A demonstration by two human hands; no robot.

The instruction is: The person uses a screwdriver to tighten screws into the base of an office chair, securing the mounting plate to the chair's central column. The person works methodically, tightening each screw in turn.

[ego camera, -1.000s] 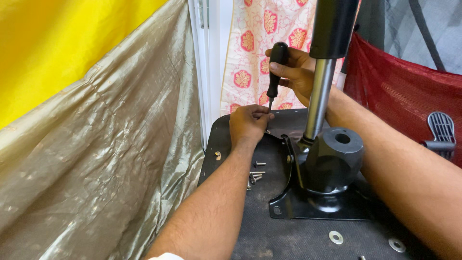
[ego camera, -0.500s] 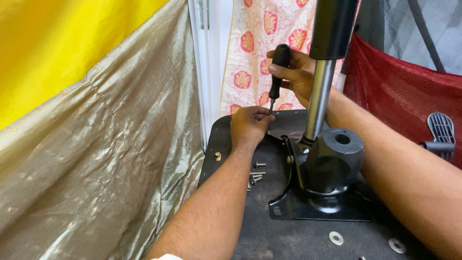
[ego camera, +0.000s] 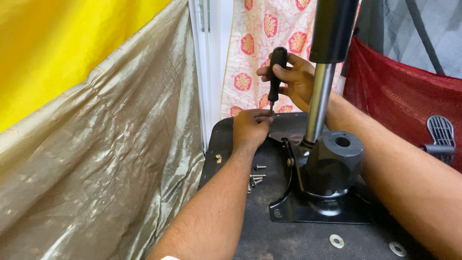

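Overhead, the head camera looks down on an upturned office chair seat base, a black felt-covered board that fills the lower middle of the view. The right hand, at about 12 o'clock, is wrapped tight around the black handle of a screwdriver held nearly upright, its shaft pointing down at the far edge of the board. The left hand, just below it, has its fingers pinched together at the screwdriver tip; whatever small part it pinches is hidden by the fingers. At 3 o'clock from the left hand stands the chair's tilt mechanism, a black metal plate with a rounded housing, and from it the gas lift column rises toward 12 o'clock, silver below and black above.

Nothing here serves as a container; the fasteners lie loose on the board. A small heap of loose screws rests at 6 o'clock from the left hand, just beside the left forearm, and two flat washers lie near the bottom edge. A crinkled beige sheet fills the left side, and red mesh fabric hangs at 2 o'clock.
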